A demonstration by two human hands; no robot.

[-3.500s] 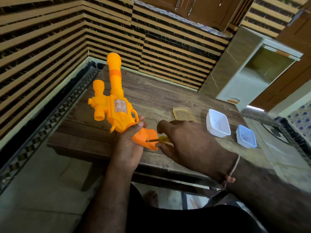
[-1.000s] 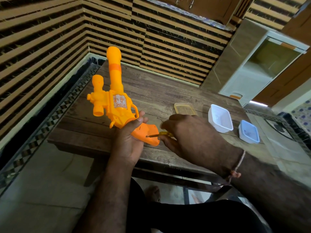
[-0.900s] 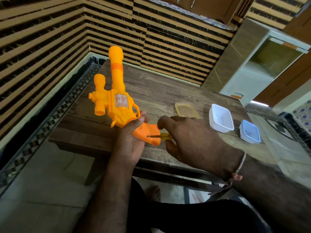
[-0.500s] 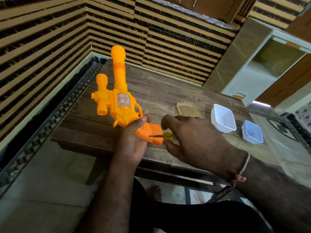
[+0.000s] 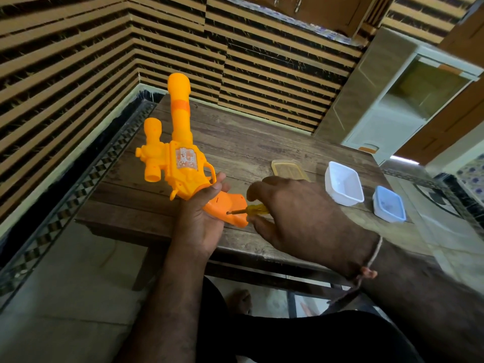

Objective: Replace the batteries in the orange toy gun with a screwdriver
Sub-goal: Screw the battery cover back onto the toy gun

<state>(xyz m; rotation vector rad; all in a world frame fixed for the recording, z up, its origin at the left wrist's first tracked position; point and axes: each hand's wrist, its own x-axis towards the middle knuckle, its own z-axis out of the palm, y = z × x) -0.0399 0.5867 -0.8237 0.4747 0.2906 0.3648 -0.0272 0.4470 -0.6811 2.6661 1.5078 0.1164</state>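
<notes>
Left of the white tub (image 5: 343, 184) lies a yellow lid (image 5: 286, 167); right, a blue tub (image 5: 389, 204); bare tabletop (image 5: 262, 137) behind.

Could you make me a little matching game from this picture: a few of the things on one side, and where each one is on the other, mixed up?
Things:
1. toy gun
2. screwdriver
3. white tub
4. blue tub

Places:
A. nearest the table's right edge
B. in the left hand
C. on the table between the yellow lid and the blue tub
D. in the right hand

Pairs: 1-B, 2-D, 3-C, 4-A
</notes>
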